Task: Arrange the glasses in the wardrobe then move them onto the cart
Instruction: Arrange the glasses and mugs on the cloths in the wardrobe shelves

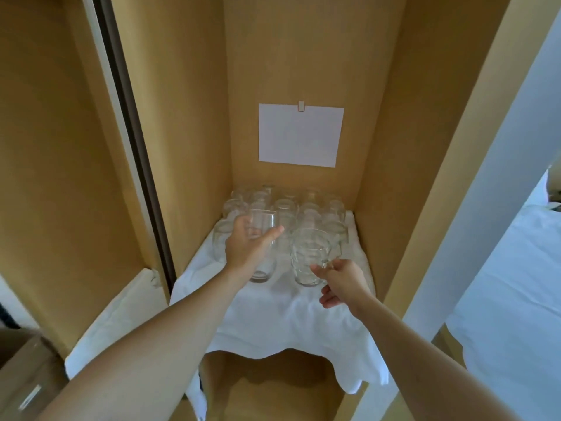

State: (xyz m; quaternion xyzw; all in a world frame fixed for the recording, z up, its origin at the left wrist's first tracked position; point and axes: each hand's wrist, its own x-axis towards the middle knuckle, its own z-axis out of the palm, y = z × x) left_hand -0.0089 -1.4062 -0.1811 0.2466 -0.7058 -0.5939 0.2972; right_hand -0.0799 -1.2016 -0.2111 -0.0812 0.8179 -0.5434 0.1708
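I am wrapping my left hand (247, 246) around a smooth glass (263, 247), fingers and thumb curled on its side, while it is standing on the white cloth (273, 314) at the near left of the wardrobe (188, 117) shelf. My right hand (341, 282) is pinching the near rim of a ribbed glass (309, 259) just to the right of it. The other glasses (285, 211) are crowding together farther back on the cloth, under a blank paper (300, 135) on the far wall.
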